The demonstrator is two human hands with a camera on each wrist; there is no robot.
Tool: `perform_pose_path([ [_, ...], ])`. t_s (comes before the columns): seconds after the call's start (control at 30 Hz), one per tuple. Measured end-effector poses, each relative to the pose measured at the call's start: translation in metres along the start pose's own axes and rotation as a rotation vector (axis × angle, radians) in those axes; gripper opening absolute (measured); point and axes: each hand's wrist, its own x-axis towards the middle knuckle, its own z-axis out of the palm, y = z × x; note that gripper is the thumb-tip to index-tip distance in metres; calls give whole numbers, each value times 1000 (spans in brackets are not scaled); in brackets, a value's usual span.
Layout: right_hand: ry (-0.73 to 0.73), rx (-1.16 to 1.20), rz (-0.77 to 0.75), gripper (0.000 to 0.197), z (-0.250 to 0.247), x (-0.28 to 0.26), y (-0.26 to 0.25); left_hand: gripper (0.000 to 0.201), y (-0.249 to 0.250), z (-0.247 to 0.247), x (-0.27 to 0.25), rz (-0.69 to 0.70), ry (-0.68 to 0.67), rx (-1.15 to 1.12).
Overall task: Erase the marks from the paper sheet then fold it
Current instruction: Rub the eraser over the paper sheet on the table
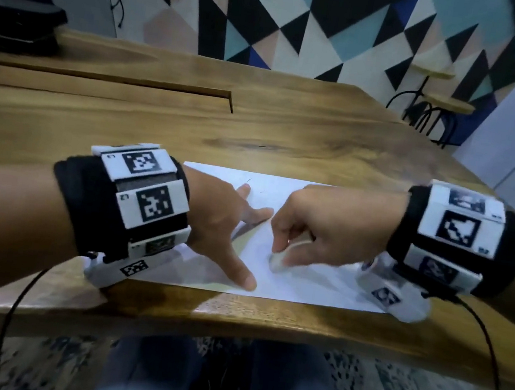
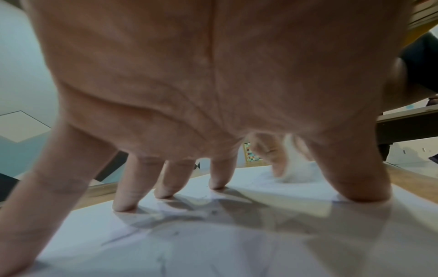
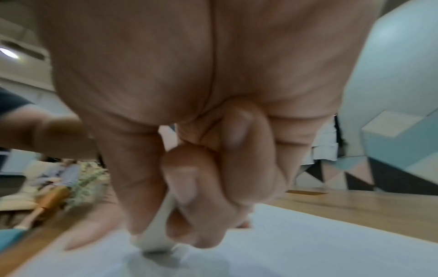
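Observation:
A white paper sheet [image 1: 300, 282] lies flat near the front edge of the wooden table [image 1: 159, 136]. My left hand [image 1: 230, 220] is spread on the sheet's left part, straight fingers and thumb pressing down on the paper sheet [image 2: 213, 249], where faint pencil marks [image 2: 175, 233] show. My right hand [image 1: 307, 231] pinches a white eraser [image 1: 277, 259] between thumb and curled fingers, its tip on the sheet just right of my left thumb. The right wrist view shows the eraser [image 3: 156, 241] touching the paper sheet [image 3: 296, 253]. Faint marks [image 1: 249, 180] remain near the sheet's far edge.
A black case [image 1: 17, 22] sits at the table's far left. A slot [image 1: 229, 101] cuts into the tabletop behind the sheet. Stools [image 1: 431, 106] stand beyond the right edge. Cables [image 1: 486, 339] hang from both wrist units over the front edge.

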Motion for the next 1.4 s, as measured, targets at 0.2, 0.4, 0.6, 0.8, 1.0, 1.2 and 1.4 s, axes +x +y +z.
perform_pose_path([
  [0.2,50,28,59,20,-4,1,13,119,1,-1,-2,-9,-5,-1],
  [0.4,72,58,124,24,-8,0,26,121,-2,2,0,0,15,-5],
  [0.6,-18,-9,16,17,1,1,2,118,-2,2,0,9,18,-23],
  [0.8,56,-24,132,19,-10,0,27,123,-2,1,-2,-14,6,-24],
  [1.0,52,86,66,25,2,-4,19,121,11,-16,-1,-16,23,40],
  [1.2,38,131,19,17,1,-10,11,87,25,-29,5,127,40,-50],
  [1.4,51,-49,84,15,-6,-7,19,110,21,-27,10,137,35,-38],
])
